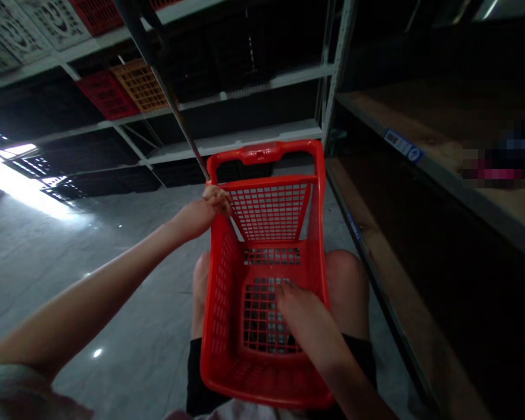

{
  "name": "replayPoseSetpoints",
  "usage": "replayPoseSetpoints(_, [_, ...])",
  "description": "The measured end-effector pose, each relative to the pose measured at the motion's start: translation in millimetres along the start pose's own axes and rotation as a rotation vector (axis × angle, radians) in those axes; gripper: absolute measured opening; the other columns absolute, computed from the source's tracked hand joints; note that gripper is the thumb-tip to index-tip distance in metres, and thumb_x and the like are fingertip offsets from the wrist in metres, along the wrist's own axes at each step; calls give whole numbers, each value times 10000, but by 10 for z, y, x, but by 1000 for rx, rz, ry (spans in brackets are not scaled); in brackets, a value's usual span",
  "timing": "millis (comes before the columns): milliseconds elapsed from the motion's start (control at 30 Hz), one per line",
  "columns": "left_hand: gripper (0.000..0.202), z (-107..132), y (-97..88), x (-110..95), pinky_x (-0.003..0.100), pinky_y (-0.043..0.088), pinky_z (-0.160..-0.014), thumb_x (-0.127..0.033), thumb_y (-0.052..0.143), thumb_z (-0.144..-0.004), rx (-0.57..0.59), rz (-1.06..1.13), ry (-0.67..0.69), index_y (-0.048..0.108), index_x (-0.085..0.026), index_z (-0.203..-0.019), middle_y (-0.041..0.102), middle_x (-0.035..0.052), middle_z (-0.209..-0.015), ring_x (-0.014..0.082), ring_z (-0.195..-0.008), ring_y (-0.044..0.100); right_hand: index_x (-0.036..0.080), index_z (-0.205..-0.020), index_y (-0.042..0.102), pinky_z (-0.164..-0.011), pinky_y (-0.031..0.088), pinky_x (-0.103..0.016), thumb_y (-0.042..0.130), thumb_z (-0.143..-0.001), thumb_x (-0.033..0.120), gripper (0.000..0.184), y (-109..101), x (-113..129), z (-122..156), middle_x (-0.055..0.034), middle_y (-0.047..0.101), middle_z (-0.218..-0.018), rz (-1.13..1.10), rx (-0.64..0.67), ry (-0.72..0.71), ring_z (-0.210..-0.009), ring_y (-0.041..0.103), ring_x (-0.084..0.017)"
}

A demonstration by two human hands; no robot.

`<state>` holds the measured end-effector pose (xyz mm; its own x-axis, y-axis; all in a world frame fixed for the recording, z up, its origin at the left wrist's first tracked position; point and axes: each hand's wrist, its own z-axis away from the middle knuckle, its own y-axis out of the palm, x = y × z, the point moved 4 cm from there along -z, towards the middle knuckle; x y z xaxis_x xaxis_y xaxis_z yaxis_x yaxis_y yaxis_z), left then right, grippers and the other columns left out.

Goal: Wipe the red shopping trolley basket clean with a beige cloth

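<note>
Far to our left, a red crate [109,93] and an orange crate [142,84] sit side by side on the metal shelving [280,131], above the grey floor [144,338]. Next comes our left hand [216,201], its fingers curled over the left rim of the red shopping basket [271,269] near the handle [260,153]; it seems closed on that rim. The basket is between our knees, its mesh flap [269,213] at the far end. We would do well to keep this hold firm and brace lightly with both knees, so the basket cannot twist. Our right hand [297,306] reaches inside over the mesh floor, fingers loosely bent; we cannot tell whether it touches the mesh or holds anything. Working flat-fingered should avoid snagging fingertips in the openings. Just right runs a wooden shelf [437,125] with a blue label [402,146], so our elbow is best kept tucked in.
</note>
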<state>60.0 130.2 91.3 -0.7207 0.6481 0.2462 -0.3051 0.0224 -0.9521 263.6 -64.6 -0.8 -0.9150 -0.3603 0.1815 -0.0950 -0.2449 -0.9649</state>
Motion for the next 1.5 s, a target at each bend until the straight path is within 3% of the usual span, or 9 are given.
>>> replayPoseSetpoints(133, [465, -98, 67, -58, 335, 457, -1100, -175, 359, -983, -75, 93, 17, 555, -171, -1405, 489, 114, -1564, 206, -1357, 549, 74, -1100, 725, -766, 607, -310, 455, -889, -42, 361, 18, -5, -20, -203, 743, -1091, 46, 10, -3, -973, 760, -251])
replayPoseSetpoints(333, [595, -625, -29, 96, 418, 400, -1172, -25, 421, -858, -361, 149, -270, 470, -45, -1451, 436, 255, -1565, 285, -1444, 462, 139, -1095, 727, -791, 597, -287, 462, -892, -31, 375, -17, 30, -11, -113, 756, -1079, 29, -66, -21, -964, 749, -214])
replayPoseSetpoints(467, [684, -1081, -22, -367, 418, 389, -1197, 42, 388, -815, -420, 242, -217, 429, -39, -1493, 417, 255, -1583, 277, -1477, 430, 172, -1159, 714, -1028, 557, -368, 510, -940, 69, 316, -222, -109, -8, -99, 746, -1177, 31, -369, 9, -1123, 698, -229])
replayPoseSetpoints(567, [761, -1460, -123, -928, 346, 366, -1223, 46, 375, -809, -459, 380, 5, 370, -101, -1555, 354, 176, -1645, 220, -1503, 396, 161, -1205, 698, -1091, 523, -418, 482, -970, 113, 322, -421, -424, -42, -131, 729, -1235, 73, -560, 122, -1208, 658, -245])
replayPoseSetpoints(733, [763, -1797, -313, -1529, 367, 273, -1280, 29, 375, -824, -492, 486, 230, 325, -68, -1580, 290, 174, -1671, 233, -1562, 263, 124, -1262, 656, -1133, 502, -393, 392, -967, 93, 397, -436, -982, -122, -169, 670, -1346, -78, -718, 279, -1280, 626, -215])
replayPoseSetpoints(900, [727, -1723, -239, -1473, 520, 400, -1205, -6, 330, -888, -580, 409, 176, 288, -121, -1605, 224, 178, -1689, 309, -1517, 363, 194, -1312, 623, -1154, 483, -389, 348, -945, 107, 467, -137, -1147, -160, -124, 638, -1400, -498, -876, 222, -1330, 588, -170])
replayPoseSetpoints(1167, [741, -1916, -157, -1655, 430, 241, -1299, 68, 359, -813, -647, 570, 469, 439, -157, -1514, 339, 109, -1662, 174, -1579, 189, 178, -1449, 513, -1142, 477, -425, 453, -937, 299, 529, 70, -1223, -238, -155, 583, -1480, -970, -943, 396, -1325, 603, -223])
replayPoseSetpoints(1400, [866, -877, 281, -1961, 369, 284, -1288, 101, 410, -763, -468, 719, 707, 386, -236, -1561, 360, 55, -1660, 157, -1559, 264, 225, -1385, 512, -1056, 529, -405, 582, -805, 323, 592, 307, -1354, -267, -105, 663, -1375, -1574, -1077, 501, -1200, 675, -211])
replayPoseSetpoints(1500, [817, -760, 285, -1956, 318, 335, -1257, 85, 442, -796, -423, 757, 744, 424, -250, -1541, 381, 41, -1651, 156, -1532, 332, 251, -1329, 524, -1044, 530, -410, 630, -732, 278, 608, 306, -1476, -226, -80, 651, -1384, -1698, -1175, 510, -1187, 672, -203])
